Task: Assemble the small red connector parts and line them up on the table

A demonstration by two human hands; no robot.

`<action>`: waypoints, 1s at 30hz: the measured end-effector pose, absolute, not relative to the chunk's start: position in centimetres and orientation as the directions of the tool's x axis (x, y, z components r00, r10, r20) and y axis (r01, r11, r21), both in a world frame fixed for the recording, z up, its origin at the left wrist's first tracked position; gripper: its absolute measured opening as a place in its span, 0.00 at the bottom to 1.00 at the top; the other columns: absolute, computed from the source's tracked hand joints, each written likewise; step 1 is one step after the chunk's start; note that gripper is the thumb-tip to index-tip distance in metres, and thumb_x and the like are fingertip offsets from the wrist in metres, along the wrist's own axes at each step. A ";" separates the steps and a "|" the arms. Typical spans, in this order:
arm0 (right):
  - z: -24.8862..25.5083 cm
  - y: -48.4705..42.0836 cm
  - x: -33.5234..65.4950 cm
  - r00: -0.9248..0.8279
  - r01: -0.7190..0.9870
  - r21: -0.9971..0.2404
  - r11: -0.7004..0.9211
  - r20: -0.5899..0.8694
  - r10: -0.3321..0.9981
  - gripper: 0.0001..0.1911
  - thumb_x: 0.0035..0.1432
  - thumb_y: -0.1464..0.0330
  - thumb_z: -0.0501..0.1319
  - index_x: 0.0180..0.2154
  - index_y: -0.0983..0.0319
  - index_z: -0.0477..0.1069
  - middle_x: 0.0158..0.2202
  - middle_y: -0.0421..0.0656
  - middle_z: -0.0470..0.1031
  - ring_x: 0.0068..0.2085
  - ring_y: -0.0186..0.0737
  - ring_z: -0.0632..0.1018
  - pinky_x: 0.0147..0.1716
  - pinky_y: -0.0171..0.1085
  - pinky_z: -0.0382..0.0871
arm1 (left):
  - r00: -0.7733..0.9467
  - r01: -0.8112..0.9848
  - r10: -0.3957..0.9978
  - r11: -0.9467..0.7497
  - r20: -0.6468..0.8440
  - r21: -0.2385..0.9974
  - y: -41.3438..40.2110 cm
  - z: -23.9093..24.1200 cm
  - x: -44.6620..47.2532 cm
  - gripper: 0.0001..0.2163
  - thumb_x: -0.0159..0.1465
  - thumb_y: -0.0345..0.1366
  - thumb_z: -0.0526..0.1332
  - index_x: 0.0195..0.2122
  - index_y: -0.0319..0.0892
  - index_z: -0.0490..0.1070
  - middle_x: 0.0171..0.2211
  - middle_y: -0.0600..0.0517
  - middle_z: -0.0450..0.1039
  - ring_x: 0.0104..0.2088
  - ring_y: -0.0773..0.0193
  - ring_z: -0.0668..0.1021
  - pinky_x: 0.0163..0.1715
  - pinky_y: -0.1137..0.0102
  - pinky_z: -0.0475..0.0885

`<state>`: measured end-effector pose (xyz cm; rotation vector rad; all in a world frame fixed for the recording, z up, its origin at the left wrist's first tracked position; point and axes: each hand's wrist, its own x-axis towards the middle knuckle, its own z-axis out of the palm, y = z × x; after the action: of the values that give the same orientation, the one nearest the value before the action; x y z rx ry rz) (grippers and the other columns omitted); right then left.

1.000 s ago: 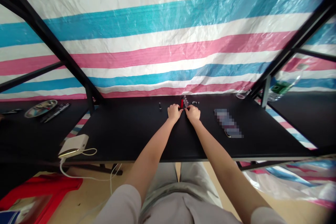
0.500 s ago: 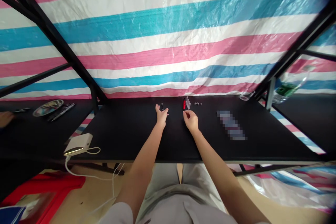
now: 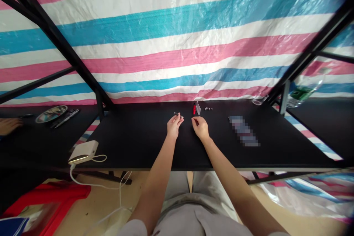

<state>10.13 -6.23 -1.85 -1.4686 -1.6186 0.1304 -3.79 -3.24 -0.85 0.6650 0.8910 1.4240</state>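
My left hand (image 3: 173,126) is closed in a pinch above the black table (image 3: 132,136). A small dark piece (image 3: 176,113) shows at its fingertips, too small to name more closely. To the right, my right hand (image 3: 201,129) has thumb and forefinger pressed together; whatever it may hold is too small to make out. Just beyond its fingertips lie a small red part (image 3: 194,109) and several clear, tube-like pieces (image 3: 198,108). Several tiny shiny pieces (image 3: 208,109) form a short row farther right.
A pixelated flat object (image 3: 243,131) lies on the right, with a clear cup (image 3: 260,99) behind it. At left is a white box (image 3: 83,152) with a cable. Another person's hand (image 3: 9,126) rests near a metal tray (image 3: 51,114) and pens (image 3: 65,118).
My left hand has taken the small dark piece off the table and moved slightly right, towards my right hand. The right hand has hardly moved. The other person's hand reaches farther into view.
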 end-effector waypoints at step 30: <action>-1.5 -6.9 9.5 -0.021 0.743 -0.570 0.351 0.504 0.864 0.16 0.63 0.63 0.44 0.37 0.61 0.68 0.35 0.44 0.73 0.36 0.37 0.73 0.40 0.35 0.63 | 0.136 -0.362 0.989 0.096 -0.049 0.927 -5.4 -0.8 -2.9 0.13 0.46 0.39 0.67 0.28 0.36 0.71 0.24 0.52 0.69 0.24 0.72 0.73 0.30 0.72 0.71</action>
<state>9.52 -6.93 -1.51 -1.4212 -1.7880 0.1841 -2.93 -5.43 -0.80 0.9355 0.8773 1.2205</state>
